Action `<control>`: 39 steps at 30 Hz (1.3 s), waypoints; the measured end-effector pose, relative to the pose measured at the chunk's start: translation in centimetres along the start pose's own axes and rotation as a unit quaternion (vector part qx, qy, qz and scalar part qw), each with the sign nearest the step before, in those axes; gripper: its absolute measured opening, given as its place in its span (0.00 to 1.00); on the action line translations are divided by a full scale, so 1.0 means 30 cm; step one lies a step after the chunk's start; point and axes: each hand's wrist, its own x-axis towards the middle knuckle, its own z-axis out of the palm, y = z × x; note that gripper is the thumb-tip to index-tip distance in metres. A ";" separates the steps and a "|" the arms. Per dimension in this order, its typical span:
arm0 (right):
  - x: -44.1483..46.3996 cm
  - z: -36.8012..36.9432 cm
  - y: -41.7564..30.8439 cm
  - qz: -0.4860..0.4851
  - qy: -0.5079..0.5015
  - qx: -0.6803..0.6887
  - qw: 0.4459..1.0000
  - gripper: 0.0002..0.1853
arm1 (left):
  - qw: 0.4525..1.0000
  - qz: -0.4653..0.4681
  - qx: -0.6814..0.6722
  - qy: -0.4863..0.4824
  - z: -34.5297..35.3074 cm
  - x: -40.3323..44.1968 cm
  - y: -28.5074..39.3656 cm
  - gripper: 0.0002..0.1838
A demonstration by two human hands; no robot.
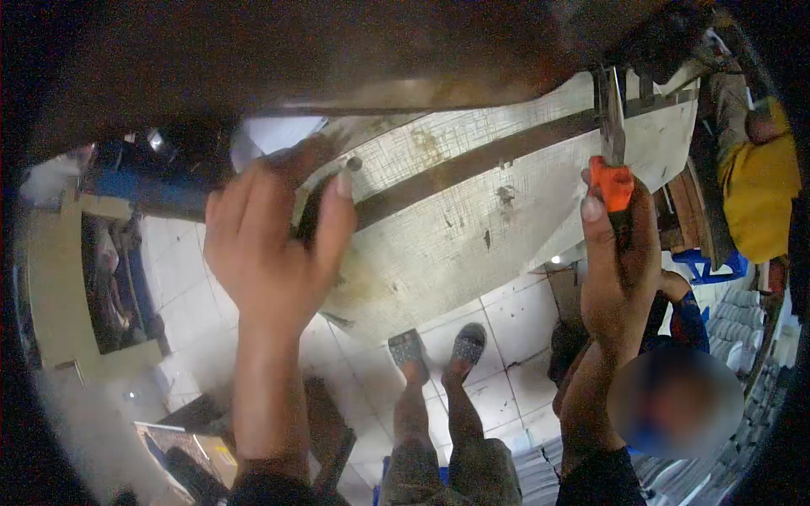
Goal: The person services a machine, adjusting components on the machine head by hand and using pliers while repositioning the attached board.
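Note:
My right hand [620, 244] is wrapped round the orange and black handle of a tool [612, 183], whose metal blade points up toward a dark edge. To the left, my left hand [274, 236] is raised over the left part of a pale, scratched board [472, 228], its thumb apart from its fingers. Nothing shows in its grasp. A dark strip [481, 164] runs across the board. The large dark brown piece [337, 59] spans the top of the view, above both hands.
White floor tiles [498, 337] lie below the board, under my sandalled feet. Another person [675, 396] is at the lower right, near stacked grey items [734, 325]. A blue stool [709, 268] and yellow cloth [759, 198] are at the right.

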 end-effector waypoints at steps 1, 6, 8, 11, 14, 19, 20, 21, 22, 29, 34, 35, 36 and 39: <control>0.000 0.002 -0.011 -0.003 -0.001 -0.007 1.000 0.15 | 1.000 0.004 -0.002 0.002 0.010 0.000 -0.009 0.11; 0.032 0.007 -0.062 0.007 -0.045 -0.067 0.997 0.16 | 0.995 0.046 -0.041 0.077 0.039 -0.002 -0.024 0.10; 0.037 0.008 -0.048 -0.002 -0.043 -0.120 0.992 0.16 | 0.992 0.029 -0.078 0.091 0.056 -0.007 -0.027 0.10; 0.018 -0.001 -0.063 0.017 -0.046 -0.128 0.991 0.16 | 0.991 0.021 -0.096 0.094 0.053 -0.010 -0.021 0.09; -0.007 -0.001 -0.062 0.067 -0.070 -0.058 0.994 0.17 | 0.994 0.018 -0.075 0.081 0.046 -0.018 -0.036 0.10; -0.029 0.020 -0.064 0.130 -0.078 0.055 0.987 0.20 | 0.999 -0.014 -0.051 0.006 0.009 -0.028 -0.005 0.11; -0.030 0.022 -0.066 0.156 -0.076 0.104 0.979 0.21 | 0.996 -0.005 -0.078 0.052 0.030 -0.027 -0.020 0.10; -0.021 0.023 -0.057 0.147 -0.079 0.103 0.981 0.21 | 0.990 0.003 -0.103 0.101 0.054 -0.020 -0.021 0.10; -0.023 0.027 -0.052 0.161 -0.076 0.142 0.974 0.17 | 0.989 0.000 -0.103 0.107 0.062 -0.018 -0.016 0.10; 0.010 0.025 -0.066 0.208 -0.106 0.217 0.948 0.21 | 0.993 -0.041 -0.103 0.034 0.022 -0.031 -0.007 0.12; -0.003 0.025 -0.047 0.214 -0.101 0.287 0.928 0.21 | 0.991 -0.026 -0.100 0.080 0.033 -0.024 0.001 0.11; -0.007 0.027 -0.044 0.204 -0.086 0.279 0.934 0.21 | 0.993 0.007 -0.073 0.090 0.032 -0.022 0.000 0.11; -0.004 0.024 -0.040 0.212 -0.094 0.292 0.928 0.20 | 0.993 0.041 -0.044 0.101 0.031 -0.022 -0.005 0.11; -0.001 0.020 -0.027 0.203 -0.109 0.289 0.929 0.21 | 0.991 0.042 -0.026 0.124 0.044 -0.025 -0.016 0.11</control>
